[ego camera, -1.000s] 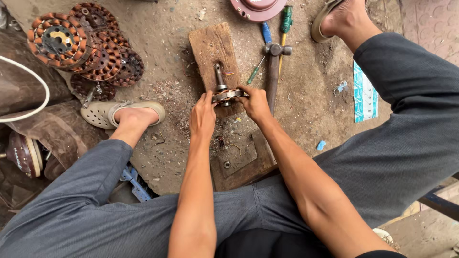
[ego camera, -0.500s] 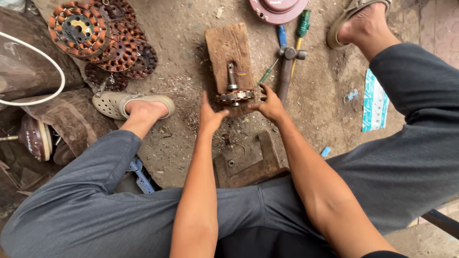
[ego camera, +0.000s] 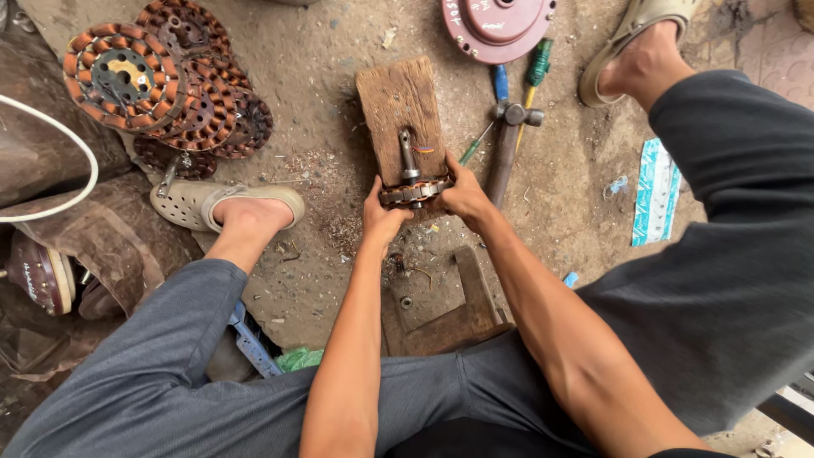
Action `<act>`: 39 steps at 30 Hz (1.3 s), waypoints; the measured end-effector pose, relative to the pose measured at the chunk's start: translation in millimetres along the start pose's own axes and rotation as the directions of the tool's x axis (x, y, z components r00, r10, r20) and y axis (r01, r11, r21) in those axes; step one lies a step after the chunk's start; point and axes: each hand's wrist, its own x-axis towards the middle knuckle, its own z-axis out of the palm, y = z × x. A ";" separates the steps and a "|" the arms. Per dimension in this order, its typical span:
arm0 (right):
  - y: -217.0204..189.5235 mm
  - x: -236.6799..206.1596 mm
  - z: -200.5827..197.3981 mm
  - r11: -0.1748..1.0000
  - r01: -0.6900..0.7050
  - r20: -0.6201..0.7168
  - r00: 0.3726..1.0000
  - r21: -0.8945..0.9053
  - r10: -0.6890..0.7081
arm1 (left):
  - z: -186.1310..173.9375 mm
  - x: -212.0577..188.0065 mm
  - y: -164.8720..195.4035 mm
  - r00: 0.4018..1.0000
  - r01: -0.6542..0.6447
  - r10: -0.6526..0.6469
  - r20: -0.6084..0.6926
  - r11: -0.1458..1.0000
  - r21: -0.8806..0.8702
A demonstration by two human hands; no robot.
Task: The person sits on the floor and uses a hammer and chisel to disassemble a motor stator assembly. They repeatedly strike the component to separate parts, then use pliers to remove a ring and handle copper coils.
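Off to the upper left sits a heap of copper-wound stator rings (ego camera: 161,80), stacked and overlapping. Top centre, a reddish round motor cover (ego camera: 496,25) lies on the dirt floor (ego camera: 322,68). Beside it lie a hammer (ego camera: 506,144) and a green-handled screwdriver (ego camera: 532,76).

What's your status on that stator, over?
Both hands, left hand and right hand, grip wound stator on wooden block. Shaft upright. Hammer lies just right.
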 end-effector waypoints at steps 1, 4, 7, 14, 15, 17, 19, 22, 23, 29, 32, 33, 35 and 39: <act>-3.2 1.0 1.3 0.999 0.033 0.007 0.999 0.020 -0.033 | -2.1 1.9 -0.3 1.000 -0.019 0.019 -0.012 1.000 -0.006; -10.0 7.6 6.7 0.975 0.215 0.075 0.973 0.059 -0.219 | -11.9 13.1 -3.1 0.988 -0.153 0.153 -0.001 0.987 -0.039; -10.3 16.9 11.6 0.984 0.147 0.077 0.987 -0.099 -0.140 | -17.2 27.7 -3.2 0.978 -0.175 0.186 -0.092 0.978 0.116; 11.1 29.8 2.8 0.686 0.664 0.166 0.743 -0.298 -0.648 | -18.7 30.6 -1.4 0.978 -0.120 0.166 -0.124 0.943 0.310; 16.2 32.5 -3.6 0.819 0.559 0.184 0.825 -0.130 -0.534 | -20.2 28.4 -2.8 0.982 -0.107 0.150 -0.113 0.941 0.321; 25.2 37.3 -20.3 0.947 0.320 0.018 0.947 -0.019 -0.319 | -23.6 22.8 -6.5 0.958 -0.190 0.246 -0.144 0.927 0.322; 32.1 42.2 -39.7 0.964 0.220 -0.341 0.904 -0.147 -0.258 | -27.5 16.1 -10.0 0.858 -0.374 0.454 -0.241 0.873 0.314; 38.5 56.0 -71.0 0.797 0.293 -0.474 0.677 -0.528 -0.563 | -30.2 4.6 -13.2 0.855 -0.327 0.457 -0.246 0.842 0.429; 38.5 63.1 -81.7 0.745 0.251 -0.429 0.686 -0.619 -0.588 | -30.0 -0.1 -13.1 0.837 -0.359 0.487 -0.249 0.833 0.421; 19.2 123.9 -128.8 0.700 0.220 -0.366 0.725 -0.679 -0.583 | -31.1 -13.7 6.2 0.671 -0.626 0.741 0.034 0.541 0.562; 19.8 148.0 -128.3 0.756 0.112 -0.402 0.791 -0.645 -0.460 | -42.4 -8.9 13.7 0.712 -0.620 0.675 0.193 0.476 0.623; 22.5 153.6 -126.1 0.757 0.080 -0.418 0.794 -0.648 -0.442 | -45.3 -6.4 14.5 0.709 -0.632 0.666 0.234 0.451 0.631; 32.1 162.6 -121.1 0.725 0.118 -0.438 0.727 -0.678 -0.528 | -49.1 -2.7 13.1 0.685 -0.649 0.666 0.295 0.375 0.662; 50.5 174.0 -123.9 0.585 0.238 -0.367 0.584 -0.775 -0.724 | -46.3 -0.1 7.4 0.652 -0.640 0.644 0.400 0.184 0.746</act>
